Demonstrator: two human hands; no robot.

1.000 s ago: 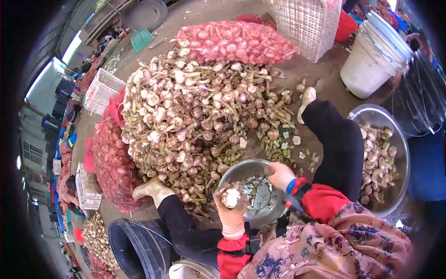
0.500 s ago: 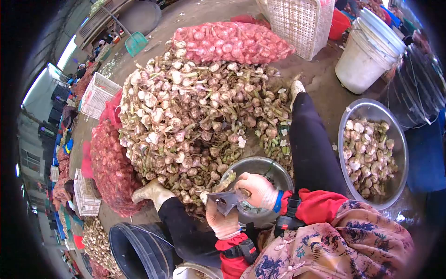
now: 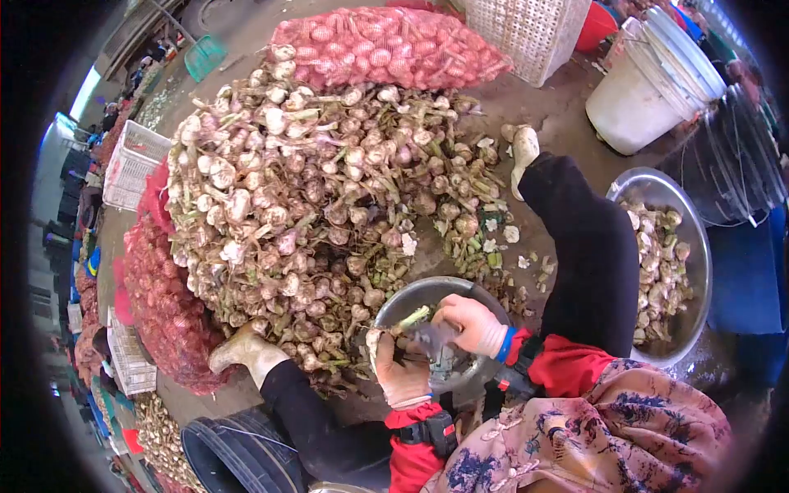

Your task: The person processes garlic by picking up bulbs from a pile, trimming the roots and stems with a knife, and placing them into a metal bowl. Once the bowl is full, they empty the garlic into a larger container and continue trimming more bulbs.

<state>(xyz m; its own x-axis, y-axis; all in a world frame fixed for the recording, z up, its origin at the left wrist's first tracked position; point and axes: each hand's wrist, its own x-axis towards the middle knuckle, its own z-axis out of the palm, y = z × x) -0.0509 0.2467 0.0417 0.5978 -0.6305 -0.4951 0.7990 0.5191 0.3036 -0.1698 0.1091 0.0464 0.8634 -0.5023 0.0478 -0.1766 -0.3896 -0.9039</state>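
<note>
In my gloved left hand is a garlic bulb, its greenish stem slanting up to the right. My gloved right hand is closed on a flat metal blade, blurred by motion and just beside the stem. Both hands are over a metal basin, whose contents are mostly covered by them. A big heap of untrimmed garlic with stems spreads in front of me, between my feet.
A red mesh sack of garlic lies behind the heap, another mesh sack at its left. To the right stand a metal bowl of trimmed garlic bulbs and a white bucket. A black bucket sits by my left leg.
The view has shifted, so the heap sits further left and higher. The blade has turned and blurred between my hands, and the garlic stem now tilts up over the basin.
</note>
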